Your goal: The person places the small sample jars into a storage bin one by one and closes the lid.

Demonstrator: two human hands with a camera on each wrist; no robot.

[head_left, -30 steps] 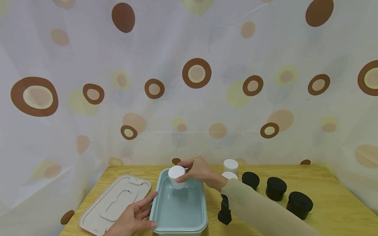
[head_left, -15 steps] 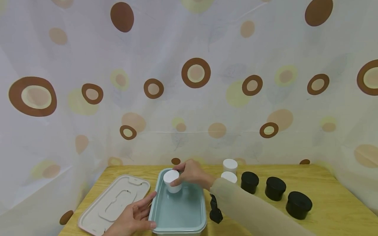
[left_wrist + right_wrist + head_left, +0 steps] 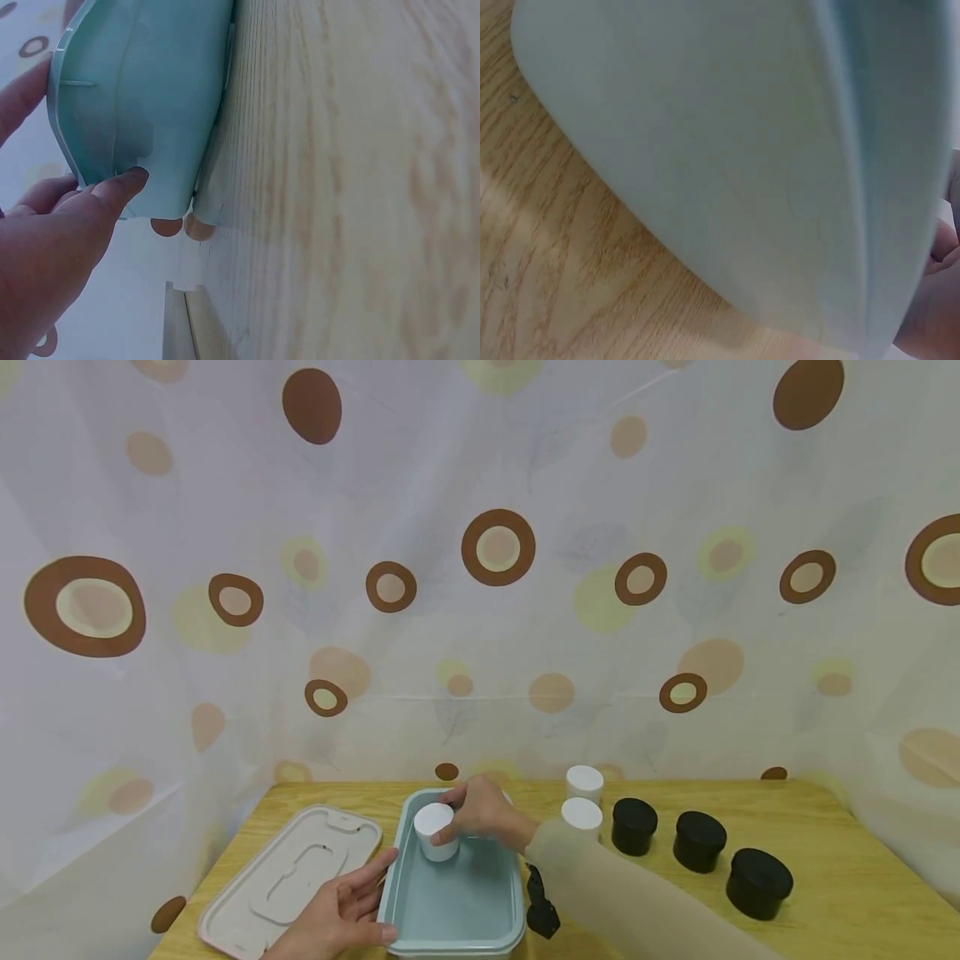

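right hand (image 3: pixel 483 814): fingers curled round white jar (image 3: pixel 436 831), inside bin (image 3: pixel 450 935) far end, probably touching floor | left hand (image 3: pixel 341 914): fingers straight, thumb on bin wall

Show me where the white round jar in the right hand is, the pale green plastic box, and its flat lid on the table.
White round jar (image 3: pixel 434 820), head view, on its flat top.
Pale green plastic box (image 3: pixel 450 943), head view, on its near rim.
Flat lid (image 3: pixel 288 877), head view, on its raised middle.
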